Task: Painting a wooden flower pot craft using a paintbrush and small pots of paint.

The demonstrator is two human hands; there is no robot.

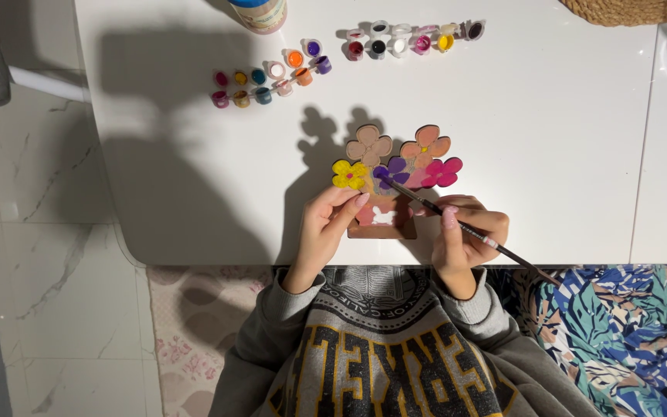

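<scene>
While the left hand (pixel 326 224) pinches the wooden flower cutout (pixel 391 181) at its lower left edge, the right hand (pixel 465 235) pinches a paintbrush (pixel 457 224), bristles touching the cutout's purple flower (pixel 392 171).

Yellow flower (pixel 349 174), purple flower (pixel 395 170), magenta flower (pixel 443 171).

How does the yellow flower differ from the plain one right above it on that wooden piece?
The yellow flower is painted bright yellow with a small dark red centre; the plain flower shows only bare tan wood. The yellow flower sits lower, at the left edge, right by the left hand fingertips; the plain flower stands at the top, untouched. Both are four-petalled cutouts of similar size on the same wooden piece.
</scene>
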